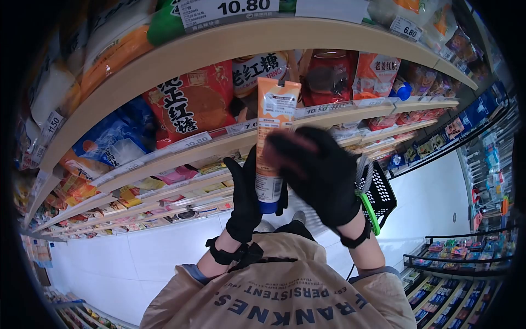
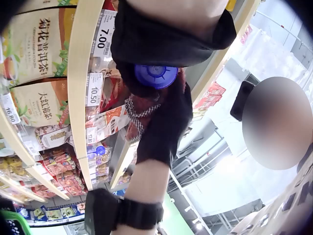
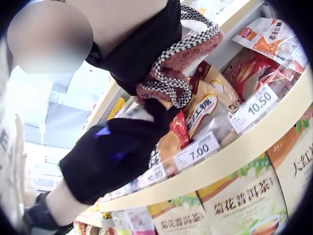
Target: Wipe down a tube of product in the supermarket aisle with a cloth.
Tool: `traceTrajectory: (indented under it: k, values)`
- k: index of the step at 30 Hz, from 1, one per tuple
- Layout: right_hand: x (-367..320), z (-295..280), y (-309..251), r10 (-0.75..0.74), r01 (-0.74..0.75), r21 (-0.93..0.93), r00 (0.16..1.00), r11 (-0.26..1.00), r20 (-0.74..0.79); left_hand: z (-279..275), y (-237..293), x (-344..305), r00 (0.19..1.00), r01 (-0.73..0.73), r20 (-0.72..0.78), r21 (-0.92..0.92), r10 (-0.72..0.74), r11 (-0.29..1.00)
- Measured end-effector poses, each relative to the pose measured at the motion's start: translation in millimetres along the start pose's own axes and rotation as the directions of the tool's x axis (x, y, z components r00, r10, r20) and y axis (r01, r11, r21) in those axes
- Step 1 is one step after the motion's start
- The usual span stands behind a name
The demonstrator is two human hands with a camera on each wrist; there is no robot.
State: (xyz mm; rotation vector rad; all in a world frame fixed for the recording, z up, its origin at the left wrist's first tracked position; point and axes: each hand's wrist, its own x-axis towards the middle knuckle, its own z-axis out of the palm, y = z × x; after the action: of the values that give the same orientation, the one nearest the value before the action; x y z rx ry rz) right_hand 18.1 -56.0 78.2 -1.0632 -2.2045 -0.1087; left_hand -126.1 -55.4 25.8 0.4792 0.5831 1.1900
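Observation:
An orange squeeze tube [image 1: 269, 118] with a printed label stands upright before the shelf, its blue cap [image 1: 268, 208] at the bottom. My black-gloved left hand [image 1: 245, 192] holds its lower part from the left, some fingers hidden behind it. In the left wrist view the cap [image 2: 156, 76] shows between both hands. My right hand [image 1: 323, 170], also gloved and blurred, grips a brownish-pink cloth against the tube's right side. This plush cloth [image 3: 188, 61] has black-and-white checkered trim and bunches under the fingers in the right wrist view.
Directly behind the tube, a shelf [image 1: 323, 109] carries red bags of brown sugar [image 1: 192, 101] and price tags. Packs of tea [image 3: 244, 196] are on the shelf below. A black basket [image 1: 383, 192] with a green handle [image 1: 370, 211] is near my right forearm. Racks [image 1: 460, 257] stand farther right.

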Motion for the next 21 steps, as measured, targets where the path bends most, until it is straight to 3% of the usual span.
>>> traceTrajectory:
  k: [1, 3, 5, 7, 9, 10, 11, 13, 14, 15, 17, 18, 20, 21]
  values:
    - [6.2, -0.9, 7.7, 0.062, -0.061, 0.014, 0.994, 0.998, -0.093, -4.1, -5.4, 1.9, 0.988, -0.039, 0.15, 0.097, 0.024, 0.994]
    - [19.7, 0.9, 23.7, 0.178, -0.165, 0.084, 0.966, 0.983, -0.187, 6.2, -6.9, 0.1, 0.99, -0.042, 0.139, 0.118, 0.026, 0.992]
    - [23.0, 2.6, 17.7, 0.176, -0.156, 0.103, 0.957, 0.982, -0.229, 3.4, -5.5, -0.4, 0.992, -0.047, 0.121, 0.118, 0.033, 0.992]
    - [12.6, -0.8, -2.6, 0.173, -0.174, 0.013, 0.984, 0.985, 0.046, 4.3, -1.1, 1.5, 0.994, -0.057, 0.096, 0.114, 0.046, 0.992]
    - [-6.4, 12.2, -10.0, -0.106, 0.105, 0.014, 0.989, 0.994, 0.106, 10.3, 8.2, 6.0, 0.953, -0.094, -0.303, -0.3, -0.001, 0.949]
    - [-11.4, 12.0, -15.7, -0.177, 0.172, 0.066, 0.981, 0.983, 0.083, 2.0, 8.0, -5.0, 0.987, -0.156, -0.029, 0.128, 0.161, 0.979]
    - [-13.2, 11.8, -17.9, -0.183, 0.177, 0.07, 0.979, 0.982, 0.086, -2.7, 8.3, -3.4, 0.986, -0.16, -0.033, 0.126, 0.166, 0.979]
    - [-16.7, 10.9, -20.4, -0.08, 0.051, 0.126, 0.967, 0.991, 0.241, -17.0, 2.7, 5.6, 0.977, -0.129, 0.153, -0.131, 0.149, 0.983]
    - [-12.4, 8.7, -10.5, -0.183, 0.177, 0.047, 0.969, 0.983, 0.169, -32.0, -4.0, 16.0, 0.915, -0.11, 0.359, -0.213, 0.182, 0.971]
    - [-5.1, 4.8, -5.6, -0.14, 0.146, -0.051, 0.983, 0.988, 0.116, -16.6, -10.9, 11.1, 0.961, -0.194, -0.191, 0.044, 0.199, 0.98]
    - [7.3, 1.9, 15.5, -0.078, 0.078, -0.017, 0.997, 0.997, -0.014, -9.6, -3.9, 4.6, 0.985, -0.06, 0.167, 0.058, 0.049, 0.997]
    - [17.6, 0.7, 25.0, -0.072, 0.071, -0.025, 0.997, 0.997, -0.019, 0.8, -7.8, 3.6, 0.995, -0.073, 0.069, 0.121, 0.065, 0.99]
    - [32.3, -1.4, 38.2, 0.161, -0.162, 0.018, 0.956, 0.987, -0.243, 1.1, -14.4, 4.4, 0.995, -0.061, 0.091, 0.13, 0.049, 0.99]
    - [32.0, -1.5, 37.5, 0.164, -0.165, 0.017, 0.955, 0.986, -0.247, 0.0, -16.8, 4.8, 0.994, -0.055, 0.105, 0.133, 0.041, 0.99]
